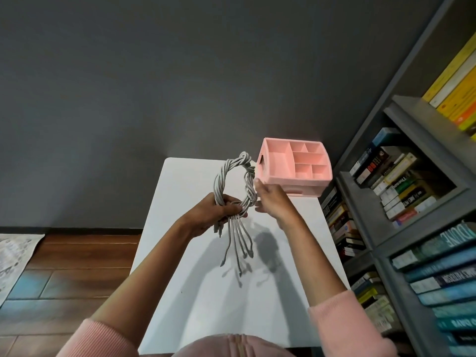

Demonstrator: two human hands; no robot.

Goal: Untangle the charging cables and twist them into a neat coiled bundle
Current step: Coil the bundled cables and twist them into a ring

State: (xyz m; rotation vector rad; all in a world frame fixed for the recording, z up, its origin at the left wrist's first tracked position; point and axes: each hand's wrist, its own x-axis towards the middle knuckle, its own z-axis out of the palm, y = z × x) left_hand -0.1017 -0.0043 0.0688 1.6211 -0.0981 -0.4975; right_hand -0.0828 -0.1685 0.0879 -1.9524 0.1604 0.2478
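at the centre of the frame the left hand [219, 208] grips the base of the grey charging cables [243, 158], which are twisted into a loop above the white desk [180, 189] with their plug ends dangling. the right hand [273, 199] is released, fingers straight beside the loop's right side, near a pink organizer [296, 166].

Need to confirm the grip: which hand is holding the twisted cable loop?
The left hand, fingers curled round the grey cable loop where its ends hang down. The right hand is open beside the loop, gripping nothing.
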